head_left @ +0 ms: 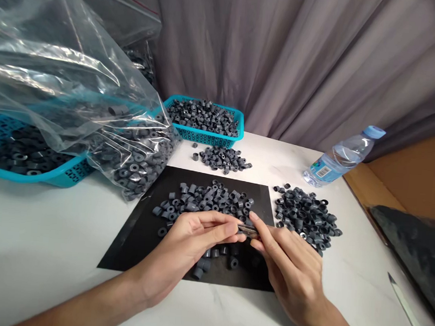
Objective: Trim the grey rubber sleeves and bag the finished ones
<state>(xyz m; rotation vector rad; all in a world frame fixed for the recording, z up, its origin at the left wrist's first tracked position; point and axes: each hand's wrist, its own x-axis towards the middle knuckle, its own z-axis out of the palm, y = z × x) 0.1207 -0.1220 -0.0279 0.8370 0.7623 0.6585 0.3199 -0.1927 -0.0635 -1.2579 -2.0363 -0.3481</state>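
1. The left hand [200, 237] and right hand [296, 264] have their fingers closed around a thin, dark, shiny piece [249, 230], its shape unclear, above the black rectangular mat [132, 241].
2. Short grey plastic tubes [209, 197] lie loose on the mat, with separate heaps beyond and to its right; finished and unfinished ones look alike.
3. The white marbled table [37, 249] gives most room at its near-left; its right edge meets brown cardboard [373, 193].
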